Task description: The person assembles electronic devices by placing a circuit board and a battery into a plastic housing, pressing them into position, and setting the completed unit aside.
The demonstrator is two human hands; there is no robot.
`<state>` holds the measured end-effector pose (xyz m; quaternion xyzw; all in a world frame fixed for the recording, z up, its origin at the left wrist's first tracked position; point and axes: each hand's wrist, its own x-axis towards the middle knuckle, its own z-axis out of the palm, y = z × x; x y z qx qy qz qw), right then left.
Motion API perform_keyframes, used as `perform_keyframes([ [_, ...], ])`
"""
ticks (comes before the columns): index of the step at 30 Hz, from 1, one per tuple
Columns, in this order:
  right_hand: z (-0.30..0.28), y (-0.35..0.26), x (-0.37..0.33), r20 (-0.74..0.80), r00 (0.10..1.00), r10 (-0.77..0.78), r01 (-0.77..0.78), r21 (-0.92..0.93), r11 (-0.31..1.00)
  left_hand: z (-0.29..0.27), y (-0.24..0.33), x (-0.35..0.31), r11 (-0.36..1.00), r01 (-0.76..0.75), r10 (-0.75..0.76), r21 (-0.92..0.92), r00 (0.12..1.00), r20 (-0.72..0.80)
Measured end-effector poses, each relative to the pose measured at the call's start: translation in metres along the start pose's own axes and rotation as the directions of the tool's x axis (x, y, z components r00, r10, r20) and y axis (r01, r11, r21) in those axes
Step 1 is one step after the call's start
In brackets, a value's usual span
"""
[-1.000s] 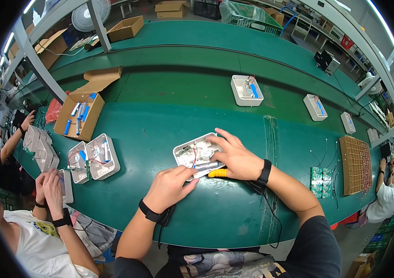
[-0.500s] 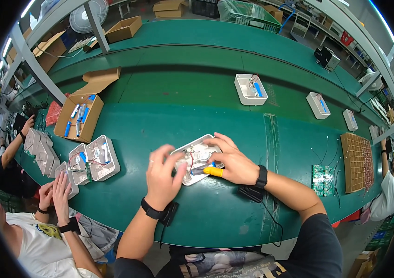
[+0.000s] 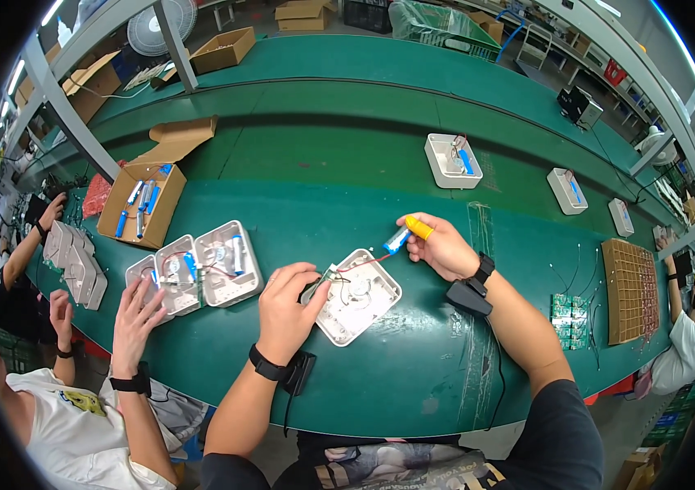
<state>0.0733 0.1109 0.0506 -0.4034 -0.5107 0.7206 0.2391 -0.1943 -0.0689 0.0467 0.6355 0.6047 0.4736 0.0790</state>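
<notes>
A white plastic housing (image 3: 370,314) lies tilted on the bench in front of me, open side up, with a round part and wires inside. My left hand (image 3: 289,304) is at its upper left edge, fingers closed on a small green circuit board (image 3: 323,286). Above the housing's right corner, my right hand (image 3: 444,249) pinches a blue cylindrical battery (image 3: 397,241) between thumb and forefinger. A yellow finger cot (image 3: 418,227) covers one fingertip of that hand. From the battery a red wire (image 3: 368,263) runs back to the board.
To the left, a co-worker's spread hand (image 3: 137,322) is beside joined white housings (image 3: 229,269). Behind them stands a cardboard box (image 3: 164,214) of batteries. More housings (image 3: 452,163) sit on the far green strip. Circuit boards (image 3: 568,318) and a cardboard grid tray (image 3: 629,290) lie right.
My right hand has moved up and right, lifting the battery out of the housing. The housing has turned. My left hand has closed on the board. The co-worker's housings have shifted towards me.
</notes>
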Motion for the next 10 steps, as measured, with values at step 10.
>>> perform_keyframes([
  [10, 0.045, -0.006, -0.020, 0.670, 0.374, -0.641, 0.818, -0.564, -0.112, -0.005, -0.011, -0.002, 0.953, 0.161, -0.126, -0.258, 0.981, 0.144],
])
